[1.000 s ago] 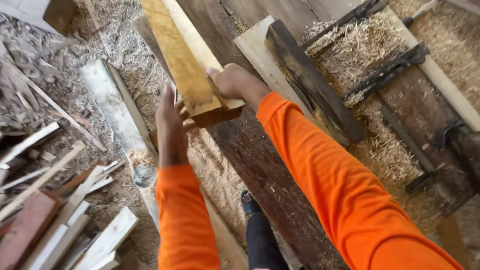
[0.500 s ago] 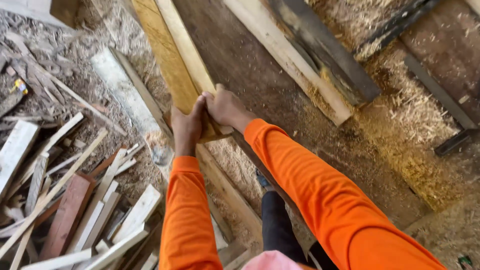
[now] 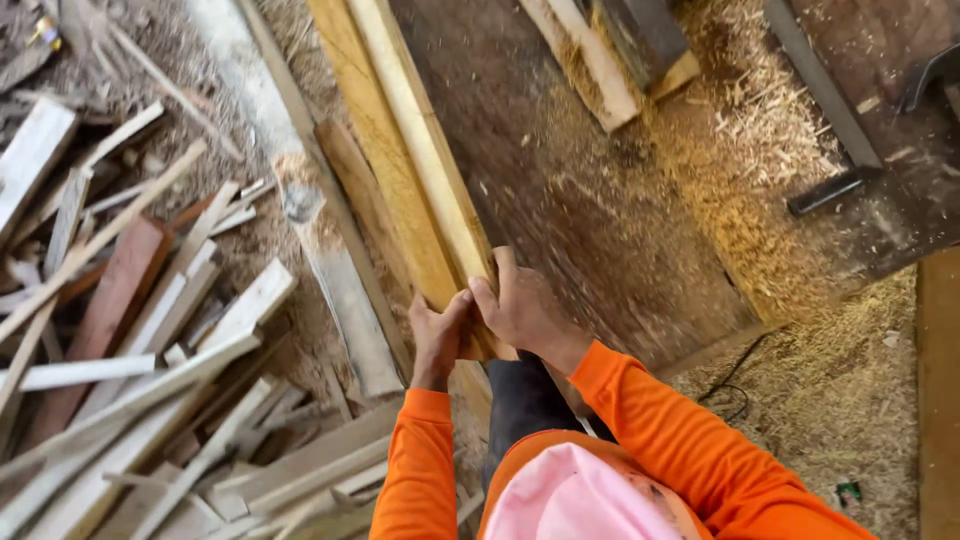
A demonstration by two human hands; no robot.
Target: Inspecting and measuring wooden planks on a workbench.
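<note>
Both hands at the near end of a long yellowish plank (image 3: 400, 150), which lies on the dark wooden table (image 3: 560, 200) and runs away toward the top of frame. Right hand (image 3: 520, 310) grip closed on the plank end, fingers wrapped over its top and right edge. Left hand (image 3: 438, 338) pressed against the plank's left side at the same end, touching the right hand; grip looks closed on it, though the fingers are partly hidden. Orange sleeves on both arms. Pile of scrap wood offcuts (image 3: 130, 330) on the floor to the left. Sawdust heap (image 3: 760, 170) on the table to the right, beside a dark board (image 3: 645, 40) and a pale board (image 3: 585, 60) at top
</note>
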